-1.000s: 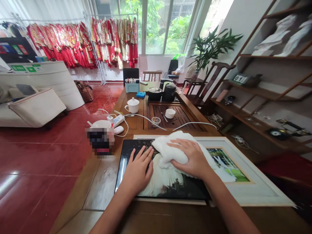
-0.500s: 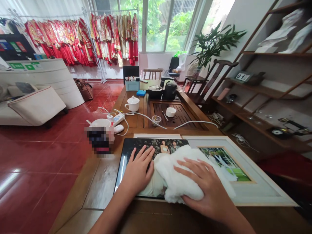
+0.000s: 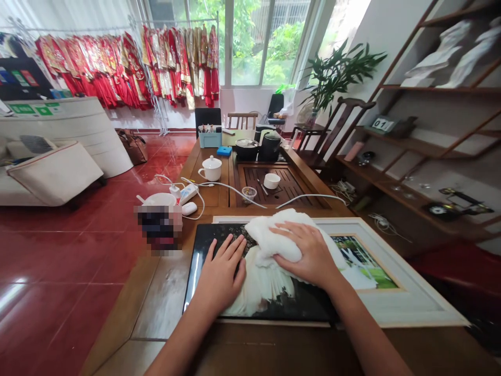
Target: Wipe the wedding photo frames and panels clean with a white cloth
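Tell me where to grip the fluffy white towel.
Pinch the fluffy white towel from above, at its bunched fold past the right hand: that heap stands raised, while the rest lies pressed under that hand on the black glossy photo panel.

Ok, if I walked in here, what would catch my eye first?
The red embroidered gowns hanging on a rack by the window stand out first, above the shiny red floor. Nearer, at the front of the table, the right hand presses a white cloth onto a glossy black wedding photo, while the left hand lies flat on it.
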A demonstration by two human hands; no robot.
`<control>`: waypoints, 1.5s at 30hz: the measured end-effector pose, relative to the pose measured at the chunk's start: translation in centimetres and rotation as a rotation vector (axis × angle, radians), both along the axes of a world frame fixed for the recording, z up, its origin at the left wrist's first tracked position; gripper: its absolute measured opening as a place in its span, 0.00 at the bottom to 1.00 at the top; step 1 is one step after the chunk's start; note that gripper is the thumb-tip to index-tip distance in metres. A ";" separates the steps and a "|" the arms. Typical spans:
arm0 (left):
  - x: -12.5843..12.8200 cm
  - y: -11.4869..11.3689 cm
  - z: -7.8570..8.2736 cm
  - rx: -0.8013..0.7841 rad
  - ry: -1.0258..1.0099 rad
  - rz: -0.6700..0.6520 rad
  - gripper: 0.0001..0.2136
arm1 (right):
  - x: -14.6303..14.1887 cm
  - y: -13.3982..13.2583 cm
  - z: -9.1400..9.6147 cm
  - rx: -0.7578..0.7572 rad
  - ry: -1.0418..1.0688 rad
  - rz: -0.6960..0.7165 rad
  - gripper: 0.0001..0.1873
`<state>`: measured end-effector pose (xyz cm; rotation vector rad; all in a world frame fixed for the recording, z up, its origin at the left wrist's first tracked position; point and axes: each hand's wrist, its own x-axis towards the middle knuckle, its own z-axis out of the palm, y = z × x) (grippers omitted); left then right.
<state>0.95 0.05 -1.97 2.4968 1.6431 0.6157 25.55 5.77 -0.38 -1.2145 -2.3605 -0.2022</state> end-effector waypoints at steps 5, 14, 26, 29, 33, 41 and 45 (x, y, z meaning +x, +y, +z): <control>0.0 0.0 0.0 0.003 -0.006 0.015 0.22 | 0.4 -2.8 -0.2 -0.007 -0.037 0.041 0.31; 0.0 0.0 0.0 -0.037 0.002 0.008 0.21 | 1.6 -9.2 -0.1 -0.041 -0.133 0.116 0.38; -0.1 0.0 0.1 -0.022 0.024 -0.016 0.22 | -0.1 -0.2 0.1 -0.019 -0.004 0.043 0.30; -0.1 0.0 0.0 -0.019 0.015 0.007 0.22 | -0.3 0.4 0.2 -0.017 0.000 0.045 0.30; -0.2 0.1 0.0 -0.025 0.000 0.003 0.22 | 0.1 -1.5 0.0 -0.022 -0.021 0.070 0.30; -0.2 0.1 0.1 -0.041 -0.004 -0.002 0.21 | 1.7 -7.7 -0.8 -0.008 -0.111 0.144 0.37; -0.3 0.1 0.0 -0.032 0.001 -0.020 0.21 | 1.6 -7.5 -0.7 -0.020 -0.099 0.130 0.35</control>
